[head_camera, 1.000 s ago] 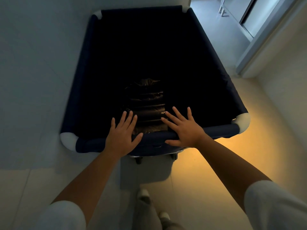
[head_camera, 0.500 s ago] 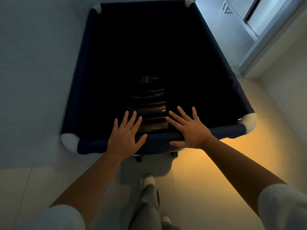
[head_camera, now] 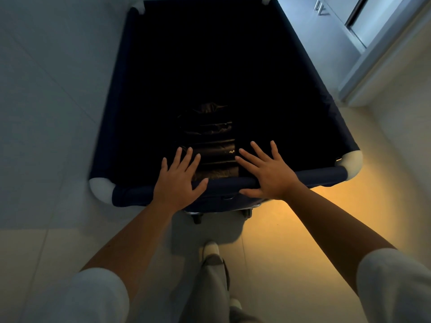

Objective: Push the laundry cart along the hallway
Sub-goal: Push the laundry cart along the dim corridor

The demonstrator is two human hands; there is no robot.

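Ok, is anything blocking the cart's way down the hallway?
Nothing visible does. The left hand and right hand press flat on the laundry cart. What lies beyond its far edge is out of view; a door frame stands to its right.

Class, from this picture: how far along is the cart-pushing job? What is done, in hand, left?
Done: the left hand and right hand lie flat on the near rim of the dark navy fabric laundry cart, fingers straight. In hand: the push, one white shoe stepped forward behind it. Left: pale tiled floor runs on past the cart; the hallway's end is out of view.
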